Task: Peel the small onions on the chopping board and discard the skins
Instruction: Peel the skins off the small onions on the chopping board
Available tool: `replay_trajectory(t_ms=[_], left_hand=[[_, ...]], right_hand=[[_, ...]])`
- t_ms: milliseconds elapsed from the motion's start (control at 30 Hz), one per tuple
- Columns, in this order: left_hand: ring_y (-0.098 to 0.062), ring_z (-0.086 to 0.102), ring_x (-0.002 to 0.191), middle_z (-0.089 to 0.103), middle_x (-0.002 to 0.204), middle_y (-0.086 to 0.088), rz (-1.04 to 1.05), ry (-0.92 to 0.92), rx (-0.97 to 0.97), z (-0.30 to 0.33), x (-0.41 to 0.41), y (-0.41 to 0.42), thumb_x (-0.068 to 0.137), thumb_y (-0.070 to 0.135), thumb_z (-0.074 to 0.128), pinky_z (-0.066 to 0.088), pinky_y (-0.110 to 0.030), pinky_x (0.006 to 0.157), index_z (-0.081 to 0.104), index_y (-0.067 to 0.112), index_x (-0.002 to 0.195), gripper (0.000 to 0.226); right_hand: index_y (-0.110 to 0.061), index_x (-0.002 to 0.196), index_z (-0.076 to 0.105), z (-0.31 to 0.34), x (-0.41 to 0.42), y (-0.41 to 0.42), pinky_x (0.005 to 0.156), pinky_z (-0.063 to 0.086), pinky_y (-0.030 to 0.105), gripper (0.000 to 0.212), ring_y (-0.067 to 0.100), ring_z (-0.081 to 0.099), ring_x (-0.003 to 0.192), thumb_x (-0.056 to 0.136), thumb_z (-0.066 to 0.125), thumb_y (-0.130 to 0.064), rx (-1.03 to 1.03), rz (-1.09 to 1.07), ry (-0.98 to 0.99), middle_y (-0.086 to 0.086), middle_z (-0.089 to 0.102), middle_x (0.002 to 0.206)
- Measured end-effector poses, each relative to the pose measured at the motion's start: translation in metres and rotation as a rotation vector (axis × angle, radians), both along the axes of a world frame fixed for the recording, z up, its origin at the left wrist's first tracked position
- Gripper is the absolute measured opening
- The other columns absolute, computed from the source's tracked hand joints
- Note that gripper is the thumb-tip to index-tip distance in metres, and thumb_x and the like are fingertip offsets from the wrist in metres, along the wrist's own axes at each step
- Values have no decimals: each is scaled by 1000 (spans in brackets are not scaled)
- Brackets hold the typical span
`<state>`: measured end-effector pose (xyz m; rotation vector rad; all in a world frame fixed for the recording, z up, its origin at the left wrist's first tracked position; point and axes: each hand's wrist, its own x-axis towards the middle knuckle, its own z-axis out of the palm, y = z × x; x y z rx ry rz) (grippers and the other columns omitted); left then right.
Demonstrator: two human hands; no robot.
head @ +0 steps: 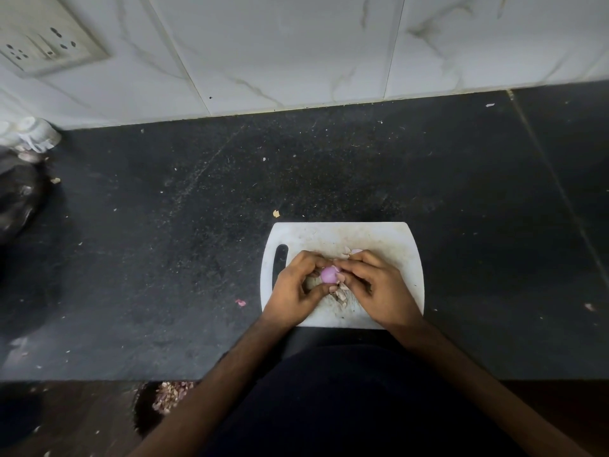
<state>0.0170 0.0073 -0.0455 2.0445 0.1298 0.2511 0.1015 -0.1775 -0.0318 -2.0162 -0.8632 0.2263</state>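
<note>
We noted a dark speckled surface [164, 258] against a white marbled tile wall [296, 44], with a socket plate [49, 44] upper left. Over the white chopping board [379, 239], our left hand [296, 291] and right hand [375, 288] each pinched one small onion [328, 275]. Loose skins [341, 295] lay beneath, partly hidden. A dark object [16, 199] at the left edge stayed indistinct.

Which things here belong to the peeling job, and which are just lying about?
In the job:
- small onion, held between left hand and right hand
- loose skins
- chopping board
- skins heap below the counter

Lying about:
- wall socket
- dark bag
- white objects, blurred
</note>
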Motion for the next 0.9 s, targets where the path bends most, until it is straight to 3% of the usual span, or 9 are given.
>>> replay_trajectory(t_ms=[167, 300, 433, 700, 900], left_hand=[[-18, 68, 104, 67, 112, 1, -1, 14, -9, -3, -1, -1, 86, 14, 84, 58, -41, 90, 68, 9, 115, 33], [-17, 66, 111, 65, 118, 1, 1, 8, 32, -5, -4, -3, 88, 13, 82, 57, -39, 93, 67, 8, 110, 27], [-17, 62, 117, 64, 118, -3, -48, -44, 133, -4, -5, -3, 92, 12, 76, 54, -37, 98, 67, 6, 105, 17], [-18, 61, 115, 67, 118, -5, -64, -91, 205, 1, -7, -7, 93, 9, 75, 50, -30, 101, 70, 4, 107, 15], [-20, 62, 117, 68, 119, -7, -74, -143, 269, 1, -9, -9, 93, 5, 75, 52, -35, 102, 70, 2, 109, 16]], right_hand=[[-11, 120, 74, -4, 0, -3, 88, 55, 22, 26, 3, 64, 105, 94, 70, -7, 75, 18, -17, -7, 66, 110], [-5, 112, 77, -5, 4, -3, 84, 58, 26, 24, 9, 68, 99, 88, 75, -3, 85, 43, -24, -1, 68, 107], [-8, 108, 78, -7, 1, -3, 77, 57, 22, 24, 3, 68, 89, 84, 78, -3, 67, -21, 12, -5, 70, 102], [-16, 99, 79, -1, -9, 3, 66, 59, 31, 21, 5, 63, 71, 79, 82, -10, -81, -174, -31, -9, 68, 91], [-16, 91, 73, 2, -11, 7, 66, 58, 28, 20, 8, 68, 73, 79, 77, -31, -52, -238, 47, -8, 70, 85]])
